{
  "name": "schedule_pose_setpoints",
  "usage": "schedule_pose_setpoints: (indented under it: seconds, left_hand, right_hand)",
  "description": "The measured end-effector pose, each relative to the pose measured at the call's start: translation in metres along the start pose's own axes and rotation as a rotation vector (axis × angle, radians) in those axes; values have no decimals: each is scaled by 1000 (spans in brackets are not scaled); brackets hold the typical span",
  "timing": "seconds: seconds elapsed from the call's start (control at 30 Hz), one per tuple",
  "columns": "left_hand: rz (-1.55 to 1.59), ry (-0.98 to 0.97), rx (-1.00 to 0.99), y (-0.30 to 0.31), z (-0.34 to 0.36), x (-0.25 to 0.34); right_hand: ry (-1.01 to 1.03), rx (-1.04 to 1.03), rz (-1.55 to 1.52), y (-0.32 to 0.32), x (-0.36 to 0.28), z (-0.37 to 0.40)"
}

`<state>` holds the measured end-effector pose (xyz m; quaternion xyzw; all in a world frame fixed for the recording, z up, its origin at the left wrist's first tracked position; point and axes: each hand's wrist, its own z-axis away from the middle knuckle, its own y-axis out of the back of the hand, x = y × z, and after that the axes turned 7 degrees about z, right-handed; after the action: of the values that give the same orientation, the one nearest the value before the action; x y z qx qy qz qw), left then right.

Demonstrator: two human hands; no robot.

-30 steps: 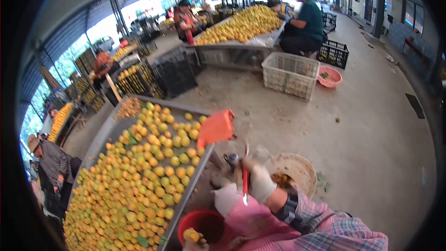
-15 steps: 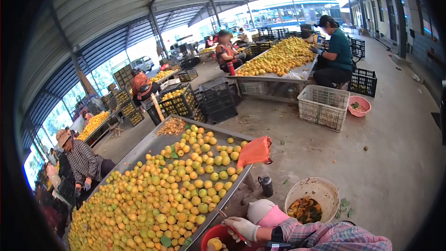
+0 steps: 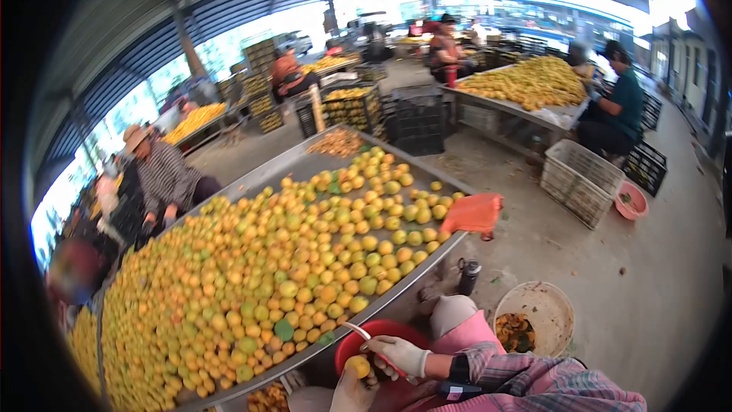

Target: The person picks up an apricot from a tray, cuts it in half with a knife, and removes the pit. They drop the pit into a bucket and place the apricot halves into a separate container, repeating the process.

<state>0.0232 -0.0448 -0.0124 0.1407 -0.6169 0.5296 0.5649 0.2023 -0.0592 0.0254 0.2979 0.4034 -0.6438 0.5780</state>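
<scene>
My right hand (image 3: pixel 400 354), in a pale glove, is closed on a curved tool (image 3: pixel 355 328) at the bottom centre. Next to it my left hand (image 3: pixel 352 394), also gloved, grips a yellow-orange fruit (image 3: pixel 357 367). Both hands are over a red bucket (image 3: pixel 389 328). Beside them stands a metal sorting table (image 3: pixel 412 285) with a large heap of yellow-orange fruit (image 3: pixel 267 259) on it. An orange-red cloth (image 3: pixel 472 214) hangs over the table's right corner.
A white bucket with dark scraps (image 3: pixel 553 309) stands right of my knees, near a black bottle (image 3: pixel 469 278). A person in a hat (image 3: pixel 164 172) sits across the table. Behind are a pale crate (image 3: pixel 582 183), a pink basin (image 3: pixel 631 201), black crates and other people at tables.
The view has turned left, so the surroundings sit farther right. My left hand, earlier mostly out of frame, now shows with the fruit. My right hand still holds the tool.
</scene>
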Motion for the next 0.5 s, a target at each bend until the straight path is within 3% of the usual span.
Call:
schedule_pose_setpoints:
  seconds: [0.1, 0.2, 0.33, 0.37, 0.43, 0.5]
  left_hand:
    - [245, 46, -76, 13, -3, -6]
    - [126, 101, -124, 20, -2, 0]
    - [182, 30, 22, 12, -1, 6]
    - [-25, -77, 0, 17, -5, 5]
    - [-943, -530, -36, 18, 4, 21]
    - [-660, -368, -29, 24, 2, 16]
  right_hand:
    - [-20, -30, 35, -5, -7, -1]
    - [-2, -30, 105, -8, -7, -8]
    - [52, -86, 119, -7, -6, -16]
    - [97, -115, 118, -6, -3, -20]
    - [153, -123, 107, -7, -5, -19]
    - [156, -117, 164, -8, -10, -19]
